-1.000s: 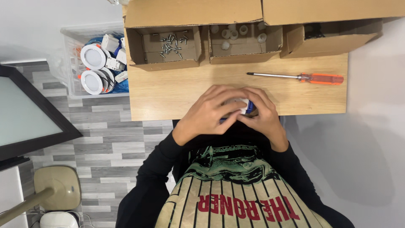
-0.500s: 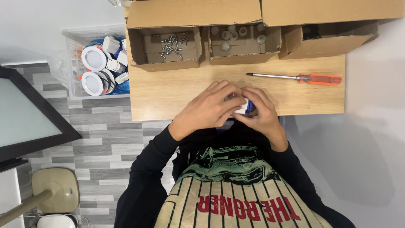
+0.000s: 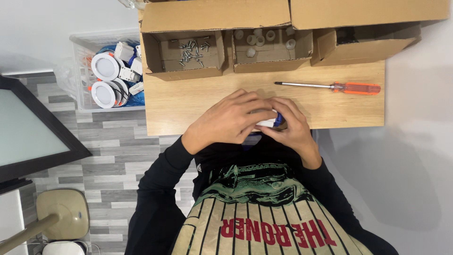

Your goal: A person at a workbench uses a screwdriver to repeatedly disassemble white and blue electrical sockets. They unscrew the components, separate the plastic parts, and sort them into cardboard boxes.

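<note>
Head view, looking straight down on my wooden table [image 3: 188, 106]. Both hands meet at its near edge, at about 6 o'clock from the table's centre. Left hand [image 3: 231, 120] is curled over a small white and blue part [image 3: 270, 122], fingers wrapped across its top; right hand [image 3: 292, 130] closes on the same part from the 3 o'clock side, fingertips touching it. Most of the part is hidden under the fingers, so I cannot tell its shape.

At 1 o'clock from my hands, well apart, an orange-handled screwdriver [image 3: 330, 87] lies flat, tip pointing to 9 o'clock. Along the far edge, at 12 o'clock: a cardboard box of screws [image 3: 188, 51], then a cardboard box of small white pieces [image 3: 264, 41]. At 10 o'clock, off the table, a clear bin [image 3: 82, 71] holds round white lamps [image 3: 104, 66].
</note>
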